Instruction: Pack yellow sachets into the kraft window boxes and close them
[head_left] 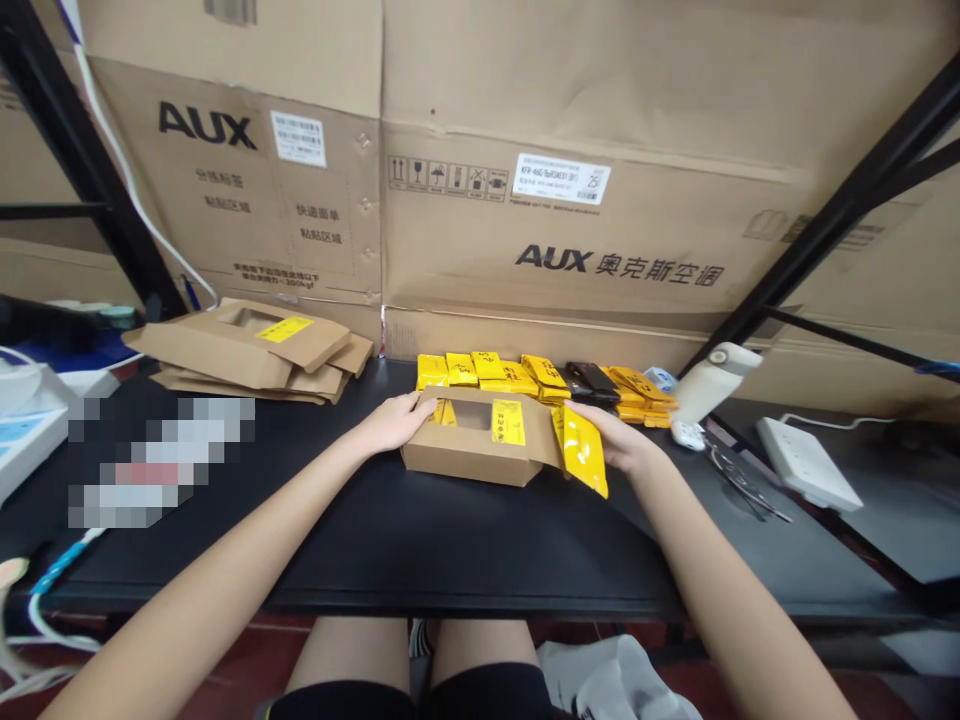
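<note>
A brown cardboard box (465,460) with a cut-out window and a yellow label lies on the black table. My left hand (396,422) grips its left end, fingers closed on the edge. Through the window, something yellow shows at the left side. At the box's open right end, my right hand (609,436) holds a shiny yellow packet (583,452), tilted beside the raised end flap. Behind the box stands a row of yellow packets (487,368), with black packets (592,378) and orange packets (637,392) to their right.
Flattened brown boxes (247,350) are stacked at the back left. A white bottle (716,382), glasses (746,485) and a white power strip (808,462) lie to the right. Large cartons (585,90) form a wall behind the black table (465,560). A cable runs at the left.
</note>
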